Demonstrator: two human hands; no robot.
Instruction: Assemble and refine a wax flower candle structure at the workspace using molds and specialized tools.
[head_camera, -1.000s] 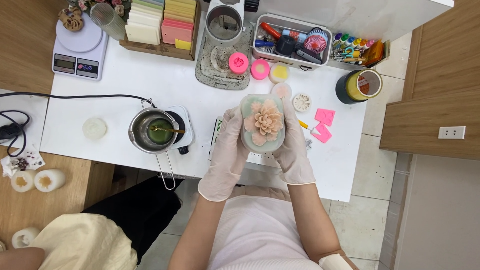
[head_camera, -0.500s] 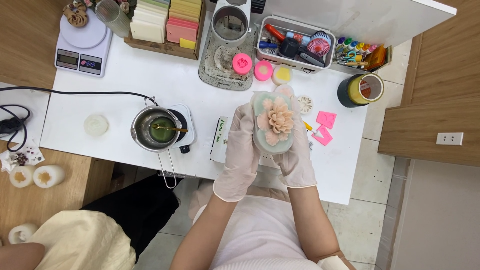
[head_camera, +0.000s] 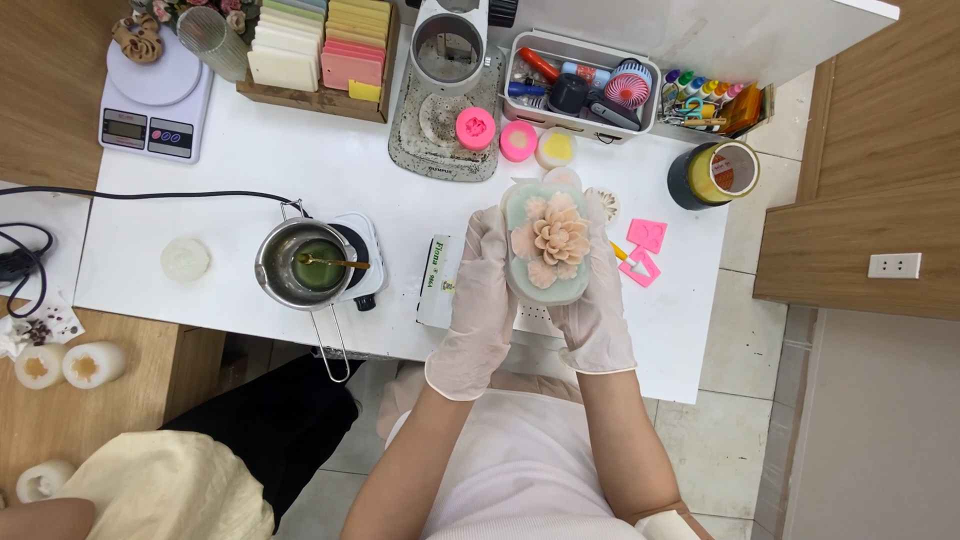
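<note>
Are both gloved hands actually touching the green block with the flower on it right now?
Touching. The head view shows the left hand wrapped against the left edge of the green block and the right hand cupping its right edge, with no gap either side.

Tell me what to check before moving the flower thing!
1. Both hands hold it: left hand and right hand grip the pale green block from either side: ok.
2. Gloves on both hands: ok.
3. Peach flower sits whole on top: ok.
4. Metal pot on the small burner, apart from the hands: ok.
5. Pot hot or not: cannot tell.
6. Pink pieces lying close by the right hand: not ok.
</note>
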